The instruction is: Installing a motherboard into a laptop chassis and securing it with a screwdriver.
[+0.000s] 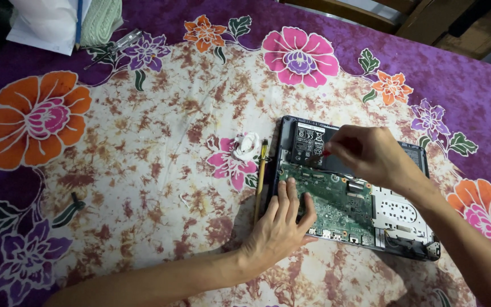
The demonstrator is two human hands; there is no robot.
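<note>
The opened laptop [350, 193] is being steadied by the flat, open left hand [282, 222]; a red-tipped tool [320, 154] is being pinched by the right hand [370, 153] over the battery [311, 142], beyond the left.

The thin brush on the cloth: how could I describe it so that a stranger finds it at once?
Find the opened laptop on the flowered tablecloth. Just off its left edge, beside the left hand, lies the brush, pointing away from the person. It is the only long wooden stick there; the crumpled white wad next to it is round and soft.
</note>
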